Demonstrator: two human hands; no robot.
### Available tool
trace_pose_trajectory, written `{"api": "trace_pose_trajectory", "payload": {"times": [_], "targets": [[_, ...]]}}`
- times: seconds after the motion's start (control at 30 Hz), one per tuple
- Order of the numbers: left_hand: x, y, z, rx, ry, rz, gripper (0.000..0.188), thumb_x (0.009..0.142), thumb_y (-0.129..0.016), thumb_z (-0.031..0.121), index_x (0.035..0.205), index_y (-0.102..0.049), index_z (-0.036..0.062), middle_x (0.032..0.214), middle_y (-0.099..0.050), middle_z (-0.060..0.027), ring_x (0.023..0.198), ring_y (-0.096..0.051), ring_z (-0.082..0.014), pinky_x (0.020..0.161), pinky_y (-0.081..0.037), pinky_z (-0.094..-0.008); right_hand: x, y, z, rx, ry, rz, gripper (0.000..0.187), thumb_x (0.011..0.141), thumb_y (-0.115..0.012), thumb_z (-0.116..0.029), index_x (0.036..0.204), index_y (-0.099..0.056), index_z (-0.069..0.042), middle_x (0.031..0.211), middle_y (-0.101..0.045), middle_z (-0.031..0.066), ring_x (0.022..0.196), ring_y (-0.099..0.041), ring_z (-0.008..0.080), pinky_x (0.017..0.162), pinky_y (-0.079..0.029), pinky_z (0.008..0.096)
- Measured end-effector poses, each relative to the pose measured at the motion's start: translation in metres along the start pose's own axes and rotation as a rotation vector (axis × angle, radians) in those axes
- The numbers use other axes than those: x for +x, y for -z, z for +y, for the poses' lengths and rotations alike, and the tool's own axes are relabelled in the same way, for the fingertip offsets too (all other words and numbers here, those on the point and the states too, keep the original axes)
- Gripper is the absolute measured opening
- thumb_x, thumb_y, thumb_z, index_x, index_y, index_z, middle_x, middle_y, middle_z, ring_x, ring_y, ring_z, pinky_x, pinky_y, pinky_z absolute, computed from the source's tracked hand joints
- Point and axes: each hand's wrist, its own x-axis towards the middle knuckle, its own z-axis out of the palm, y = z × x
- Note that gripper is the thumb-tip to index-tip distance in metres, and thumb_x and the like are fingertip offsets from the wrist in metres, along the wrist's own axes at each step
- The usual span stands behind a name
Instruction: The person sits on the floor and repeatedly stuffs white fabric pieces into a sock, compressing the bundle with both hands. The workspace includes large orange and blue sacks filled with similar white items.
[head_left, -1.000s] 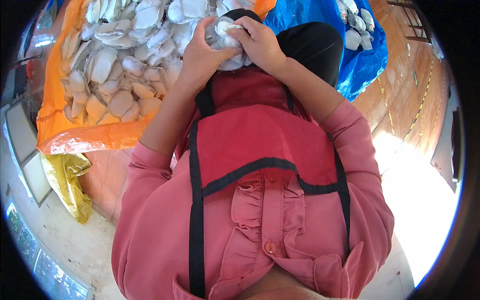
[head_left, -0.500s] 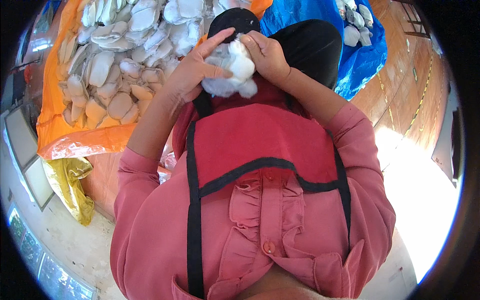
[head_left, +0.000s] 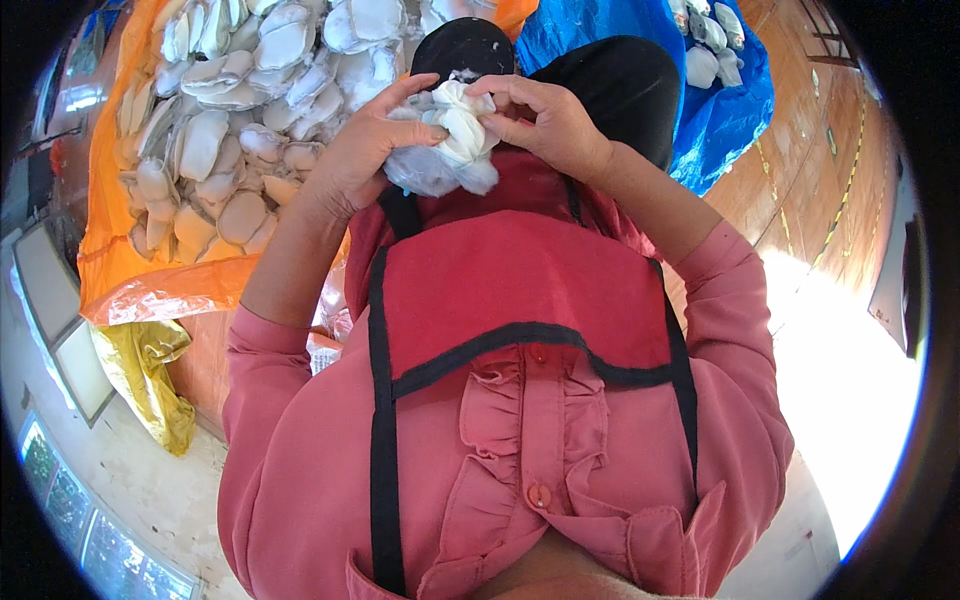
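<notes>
In front of my lap, both hands hold a small plush piece (head_left: 462, 130), with bunched smooth white cloth on top and grey-white fluffy fur around its lower side. My left hand (head_left: 365, 150) grips its left side, the thumb lying across the front and the forefinger along the upper edge. At its upper right, my right hand (head_left: 560, 125) pinches the white cloth between thumb and fingers. Some fingertips are hidden behind the piece. Bits of white fluff cling to the black cloth over my knee (head_left: 465, 50) just beyond.
To the left, an orange sheet (head_left: 110, 290) bears many flat, rounded, grey-white plush pieces (head_left: 205, 140) in stacks. A blue tarp (head_left: 725, 140) at the far right holds several small whitish bundles (head_left: 702, 68). A yellow plastic sack (head_left: 145, 375) lies on the floor at left.
My right hand has moved from closing over the top of the plush piece to pinching its right side. More folded white cloth shows, and the piece has shifted slightly left.
</notes>
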Motion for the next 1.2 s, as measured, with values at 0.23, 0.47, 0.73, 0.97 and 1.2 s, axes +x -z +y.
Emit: {"api": "trace_pose_trajectory", "payload": {"times": [0.23, 0.47, 0.73, 0.97, 1.2], "targets": [[-0.008, -0.011, 0.005, 0.345, -0.061, -0.008, 0.086, 0.068, -0.073, 0.002, 0.147, -0.042, 0.0114, 0.136, -0.051, -0.0103, 0.121, -0.052, -0.0227, 0.103, -0.042, -0.0340, 0.002, 0.001, -0.012, -0.276, -0.042, -0.098, 0.035, 0.090, -0.065, -0.018, 0.124, -0.058, -0.010, 0.081, -0.063, 0.0079, 0.074, -0.063, 0.0217, 0.068, -0.052, 0.0329], [-0.015, -0.013, 0.010, 0.591, -0.208, -0.009, 0.093, 0.065, -0.072, 0.001, 0.151, -0.038, 0.0124, 0.137, -0.050, -0.0084, 0.122, -0.050, -0.0181, 0.107, -0.037, -0.0309, -0.002, -0.004, -0.009, -0.175, -0.055, -0.029, 0.036, 0.090, -0.066, -0.016, 0.124, -0.058, -0.010, 0.089, -0.064, 0.0076, 0.079, -0.063, 0.0205, 0.072, -0.052, 0.0319], [-0.007, -0.011, 0.023, 0.739, -0.417, 0.079, 0.094, 0.070, -0.069, -0.002, 0.153, -0.032, 0.0160, 0.131, -0.053, -0.0094, 0.119, -0.051, -0.0177, 0.103, -0.039, -0.0304, 0.012, -0.007, -0.002, -0.060, 0.055, 0.201, 0.035, 0.091, -0.069, -0.020, 0.123, -0.061, -0.008, 0.099, -0.067, 0.0102, 0.084, -0.066, 0.0209, 0.074, -0.055, 0.0315], [-0.004, -0.027, 0.037, 0.752, -0.428, 0.083, 0.092, 0.070, -0.064, -0.005, 0.154, -0.030, 0.0135, 0.135, -0.050, -0.0091, 0.122, -0.048, -0.0164, 0.103, -0.038, -0.0291, 0.031, -0.003, -0.027, -0.389, 0.035, 0.375, 0.045, 0.084, -0.077, -0.032, 0.115, -0.062, -0.004, 0.099, -0.066, 0.0099, 0.086, -0.067, 0.0190, 0.075, -0.055, 0.0284], [-0.011, -0.040, 0.040, 0.657, -0.487, -0.006, 0.091, 0.070, -0.063, -0.003, 0.153, -0.032, 0.0146, 0.128, -0.054, -0.0073, 0.113, -0.053, -0.0154, 0.097, -0.042, -0.0283, 0.031, 0.007, -0.037, -0.442, 0.055, 0.314, 0.034, 0.091, -0.069, -0.034, 0.105, -0.058, -0.004, 0.085, -0.066, 0.0095, 0.075, -0.065, 0.0195, 0.067, -0.052, 0.0313]]}}
